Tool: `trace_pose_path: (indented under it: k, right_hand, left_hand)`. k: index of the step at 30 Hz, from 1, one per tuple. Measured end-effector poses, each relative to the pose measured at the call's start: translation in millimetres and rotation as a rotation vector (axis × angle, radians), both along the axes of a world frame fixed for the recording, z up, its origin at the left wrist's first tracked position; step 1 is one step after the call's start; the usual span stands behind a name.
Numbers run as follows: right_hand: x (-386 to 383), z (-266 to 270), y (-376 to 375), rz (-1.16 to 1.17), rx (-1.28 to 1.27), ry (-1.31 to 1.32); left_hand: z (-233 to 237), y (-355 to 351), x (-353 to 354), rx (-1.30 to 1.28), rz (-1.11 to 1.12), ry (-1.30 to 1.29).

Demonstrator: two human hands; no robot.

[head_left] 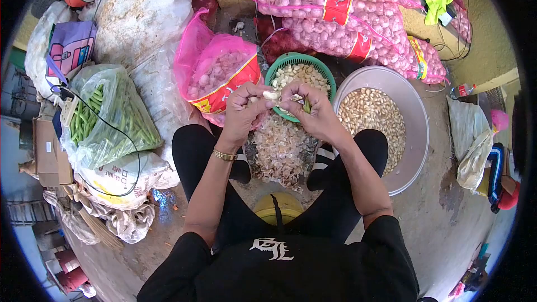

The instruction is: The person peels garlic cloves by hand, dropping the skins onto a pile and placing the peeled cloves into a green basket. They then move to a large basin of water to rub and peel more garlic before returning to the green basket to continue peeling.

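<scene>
My left hand (244,109) pinches a pale garlic clove (271,95) between thumb and fingers. Close against it, my right hand (309,106) is closed, its fingertips meeting the clove. A slim yellow-green thing (306,105), like a small handle, shows in the right palm; the rest of it is hidden. Behind the hands stands a green basket (331,78) holding peeled cloves (305,74). Below them, a heap of papery garlic skins (284,154) lies on the floor between my feet.
To the right stands a large pale basin (420,134) with many cloves in liquid. An open pink mesh sack of garlic (218,72) is at the left, with full sacks (358,28) stacked behind. A plastic bag of green pods (112,112) sits farther left.
</scene>
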State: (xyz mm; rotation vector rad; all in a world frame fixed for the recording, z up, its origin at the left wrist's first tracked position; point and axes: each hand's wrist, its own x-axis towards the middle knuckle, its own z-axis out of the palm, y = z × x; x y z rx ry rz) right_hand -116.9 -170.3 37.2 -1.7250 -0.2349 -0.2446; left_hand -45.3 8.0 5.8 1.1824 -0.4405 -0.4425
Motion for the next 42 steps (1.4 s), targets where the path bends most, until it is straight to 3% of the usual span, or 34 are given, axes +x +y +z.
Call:
trace_pose_path:
  k: [12,18,24,29,33,35,42]
  right_hand:
    - [-3,2,0,-0.063,0.08,0.064]
    - [-5,3,-9,0.07,-0.006,-0.013]
    - [-8,2,-8,0.105,0.112,0.011]
    - [-7,9,-13,-0.079,0.32,0.082]
    - [-8,11,-12,-0.115,0.359,0.09]
    - [-7,17,-9,-0.15,0.067,-0.034]
    - [-5,0,0,-0.074,-0.001,-0.058]
  left_hand:
    - [0,-3,-5,0.021,-0.005,0.099]
    - [-2,-3,-3,-0.045,-0.017,0.019]
    - [-4,2,0,-0.007,-0.093,0.021]
    - [5,3,-2,0.108,-0.135,-0.092]
    - [8,5,-3,0.008,-0.206,0.105]
    - [6,6,-2,-0.046,-0.222,0.134]
    - [4,1,-4,-0.019,-0.135,0.113]
